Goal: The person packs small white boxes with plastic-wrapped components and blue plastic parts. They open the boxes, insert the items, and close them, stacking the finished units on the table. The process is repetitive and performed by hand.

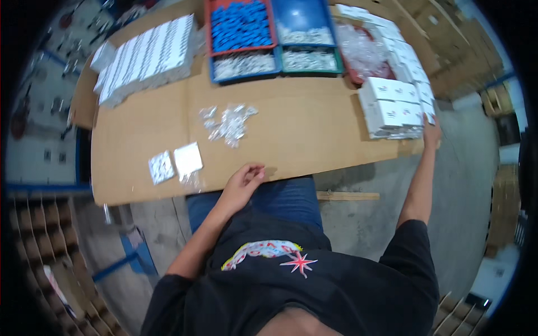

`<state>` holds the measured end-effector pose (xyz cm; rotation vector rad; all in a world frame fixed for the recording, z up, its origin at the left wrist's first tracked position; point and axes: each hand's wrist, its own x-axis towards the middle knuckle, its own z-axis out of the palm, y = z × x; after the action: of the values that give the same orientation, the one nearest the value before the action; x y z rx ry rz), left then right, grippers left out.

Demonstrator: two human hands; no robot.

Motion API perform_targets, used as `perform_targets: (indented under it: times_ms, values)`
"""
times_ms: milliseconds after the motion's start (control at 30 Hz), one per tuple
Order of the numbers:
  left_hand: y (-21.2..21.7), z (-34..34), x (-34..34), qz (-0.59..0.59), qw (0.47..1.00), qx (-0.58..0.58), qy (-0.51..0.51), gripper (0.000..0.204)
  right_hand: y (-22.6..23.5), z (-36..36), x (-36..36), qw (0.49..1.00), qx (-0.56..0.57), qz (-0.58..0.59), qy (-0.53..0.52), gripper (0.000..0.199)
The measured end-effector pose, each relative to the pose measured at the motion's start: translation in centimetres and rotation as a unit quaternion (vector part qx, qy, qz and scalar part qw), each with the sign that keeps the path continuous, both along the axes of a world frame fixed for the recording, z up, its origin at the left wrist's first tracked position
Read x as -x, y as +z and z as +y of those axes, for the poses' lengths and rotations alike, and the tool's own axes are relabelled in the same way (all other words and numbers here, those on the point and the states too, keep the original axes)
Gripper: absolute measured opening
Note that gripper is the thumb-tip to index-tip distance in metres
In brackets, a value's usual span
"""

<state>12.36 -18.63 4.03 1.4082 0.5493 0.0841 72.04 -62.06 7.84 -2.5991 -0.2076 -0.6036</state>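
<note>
My right hand [431, 133] is at the right end of the table, its fingers closed on a small white box [429, 113] at the near corner of a stack of white boxes [395, 106]. The stack hides part of those fingers. By the table's front edge, my left hand [245, 180] holds nothing, its fingers loosely bent and the thumb apart. Beyond it lies a loose heap of small clear plastic packets [231, 124]. To its left are an open white box [188, 158], with clear plastic at its near end, and a silvery wrapped packet [161, 167].
Along the back stand a red tray of blue pieces [241, 25], blue trays [245, 65] and a green tray [311, 60] of clear packets. A red tray [364, 53] holds clear plastic bags. White boxes [147, 56] fill the back left. Brown cardboard [302, 117] covers the table.
</note>
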Motion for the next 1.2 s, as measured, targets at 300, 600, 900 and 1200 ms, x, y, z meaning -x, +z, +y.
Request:
perform_targets:
  times_ms: [300, 600, 900, 1200]
  values:
    - [1.1, 5.1, 6.2, 0.059, 0.958, -0.173, 0.219, 0.023, -0.9, 18.2, 19.6, 0.969, -0.180, -0.080, 0.146, 0.028]
    - [-0.2, 13.0, 16.3, 0.263, 0.752, -0.430, 0.424, 0.084, -2.9, 43.5, 49.6, 0.751, -0.059, 0.254, 0.607, 0.043]
    - [-2.5, 11.3, 13.7, 0.326, 0.700, -0.444, 0.454, 0.101, -6.0, 51.8, 53.5, 0.771, 0.079, 0.109, 0.622, 0.063]
    - [-3.3, 11.9, 13.6, -0.090, 0.778, -0.317, 0.535, 0.077, -6.2, 50.1, 49.8, 0.604, -0.286, 0.607, 0.430, 0.050]
